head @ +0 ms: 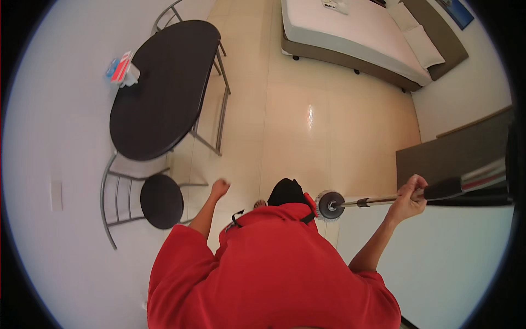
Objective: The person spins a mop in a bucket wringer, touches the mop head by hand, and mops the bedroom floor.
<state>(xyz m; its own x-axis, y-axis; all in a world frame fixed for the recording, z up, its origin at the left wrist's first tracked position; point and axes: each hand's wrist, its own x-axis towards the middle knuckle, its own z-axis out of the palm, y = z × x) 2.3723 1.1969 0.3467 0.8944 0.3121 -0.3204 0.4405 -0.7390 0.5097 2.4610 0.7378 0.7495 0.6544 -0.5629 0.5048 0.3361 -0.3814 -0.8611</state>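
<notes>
My right hand [409,201] grips the metal handle [378,200] of a spin mop, just beside a dark sleeve [443,188] on the pole. At the pole's lower end is a round grey mop head [331,205] with a pale string fringe, close to my right side, low over or on the tiled floor; contact cannot be made out. My left hand [220,189] hangs to the left with its fingers curled in and nothing visible in it. Nearest to that hand is a chair with a dark round seat [162,201] and grey metal frame.
A dark oval table [168,86] stands along the left wall, with a red-and-white carton [122,70] at its wall edge. Another chair [170,14] is behind it. At the far right is a bed [345,37] with pillows [423,46]. Glossy tiles [296,123] lie between them.
</notes>
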